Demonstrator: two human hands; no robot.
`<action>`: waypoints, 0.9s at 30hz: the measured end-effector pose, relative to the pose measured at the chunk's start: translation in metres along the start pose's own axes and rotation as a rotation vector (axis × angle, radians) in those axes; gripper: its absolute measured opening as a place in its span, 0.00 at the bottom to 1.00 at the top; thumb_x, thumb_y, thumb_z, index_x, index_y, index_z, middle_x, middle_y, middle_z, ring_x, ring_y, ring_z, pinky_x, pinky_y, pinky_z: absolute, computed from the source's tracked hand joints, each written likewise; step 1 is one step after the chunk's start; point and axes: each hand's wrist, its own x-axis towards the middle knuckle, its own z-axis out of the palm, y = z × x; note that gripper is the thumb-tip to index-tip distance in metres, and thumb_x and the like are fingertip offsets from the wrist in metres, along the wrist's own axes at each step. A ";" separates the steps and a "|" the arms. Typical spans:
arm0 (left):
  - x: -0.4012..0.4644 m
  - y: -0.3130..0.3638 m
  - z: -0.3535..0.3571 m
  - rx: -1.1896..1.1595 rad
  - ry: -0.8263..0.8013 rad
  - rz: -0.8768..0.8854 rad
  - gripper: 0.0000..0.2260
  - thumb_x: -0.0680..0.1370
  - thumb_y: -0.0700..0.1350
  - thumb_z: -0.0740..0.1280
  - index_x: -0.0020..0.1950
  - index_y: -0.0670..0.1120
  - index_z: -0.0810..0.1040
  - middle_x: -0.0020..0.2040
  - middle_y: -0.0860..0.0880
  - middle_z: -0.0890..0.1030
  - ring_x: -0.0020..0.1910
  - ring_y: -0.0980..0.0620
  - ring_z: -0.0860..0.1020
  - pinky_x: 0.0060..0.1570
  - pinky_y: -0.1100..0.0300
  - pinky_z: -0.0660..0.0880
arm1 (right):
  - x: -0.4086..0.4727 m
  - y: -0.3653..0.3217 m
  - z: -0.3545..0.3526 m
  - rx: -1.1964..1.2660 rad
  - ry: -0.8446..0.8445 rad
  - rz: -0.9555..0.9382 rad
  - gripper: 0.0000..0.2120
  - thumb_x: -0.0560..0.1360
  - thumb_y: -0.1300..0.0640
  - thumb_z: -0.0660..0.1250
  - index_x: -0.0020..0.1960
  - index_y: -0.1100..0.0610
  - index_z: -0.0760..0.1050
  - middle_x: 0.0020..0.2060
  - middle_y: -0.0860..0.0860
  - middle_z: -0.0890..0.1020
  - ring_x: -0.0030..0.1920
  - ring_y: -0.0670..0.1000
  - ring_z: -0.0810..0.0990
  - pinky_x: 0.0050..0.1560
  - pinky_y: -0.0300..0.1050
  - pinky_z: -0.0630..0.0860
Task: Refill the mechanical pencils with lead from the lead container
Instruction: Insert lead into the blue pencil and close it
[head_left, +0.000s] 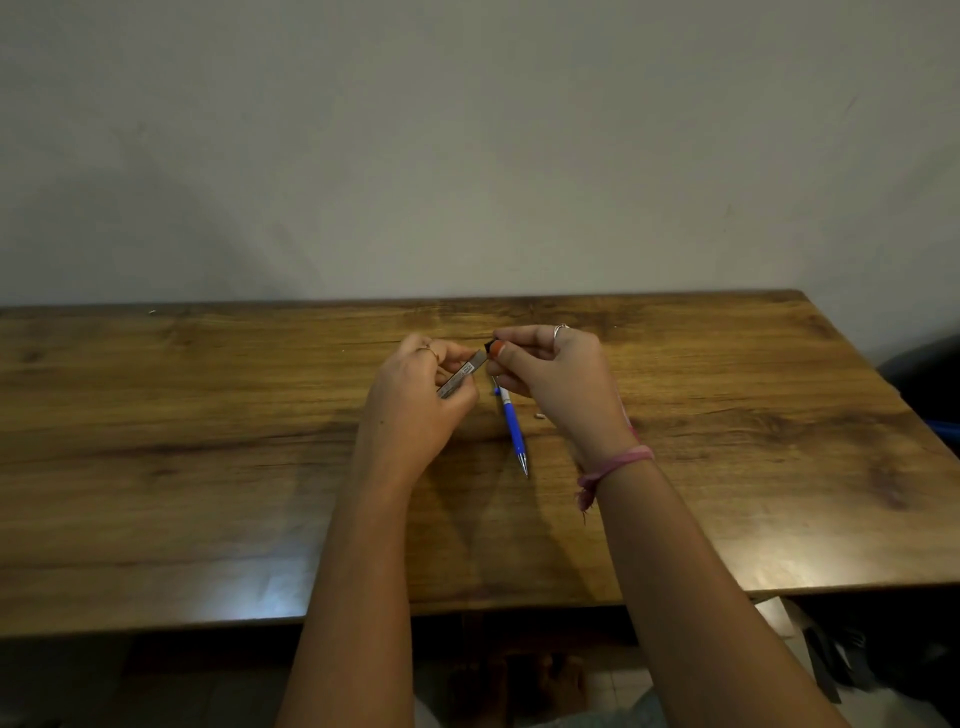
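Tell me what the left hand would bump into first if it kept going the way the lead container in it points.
Probably the right hand. The left hand holds the lead container aimed up and right, its end nearly at the right fingertips pinching a small dark cap. Depth is unclear.

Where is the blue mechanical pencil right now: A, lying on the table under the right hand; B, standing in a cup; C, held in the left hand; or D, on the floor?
A: the blue mechanical pencil lies on the wooden table beneath the right hand, while the left hand holds the lead container.
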 end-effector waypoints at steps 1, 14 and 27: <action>0.000 0.000 0.000 0.006 0.006 0.008 0.11 0.75 0.44 0.68 0.57 0.50 0.80 0.49 0.54 0.74 0.43 0.59 0.74 0.44 0.60 0.76 | 0.000 0.000 0.000 0.001 -0.007 0.007 0.07 0.77 0.62 0.68 0.55 0.58 0.80 0.42 0.52 0.86 0.45 0.47 0.85 0.48 0.42 0.82; -0.002 0.000 -0.002 0.061 0.017 0.098 0.12 0.75 0.44 0.69 0.58 0.49 0.80 0.49 0.54 0.73 0.50 0.53 0.74 0.48 0.57 0.76 | 0.004 0.002 -0.007 -0.027 -0.112 0.035 0.06 0.76 0.63 0.68 0.51 0.55 0.81 0.44 0.53 0.85 0.45 0.47 0.85 0.47 0.41 0.82; -0.003 0.001 -0.008 0.093 -0.042 -0.057 0.13 0.75 0.45 0.70 0.59 0.48 0.79 0.50 0.53 0.74 0.46 0.55 0.75 0.45 0.61 0.75 | -0.001 0.001 -0.001 -0.398 -0.201 -0.089 0.14 0.78 0.60 0.66 0.63 0.51 0.77 0.49 0.43 0.81 0.48 0.41 0.79 0.54 0.42 0.79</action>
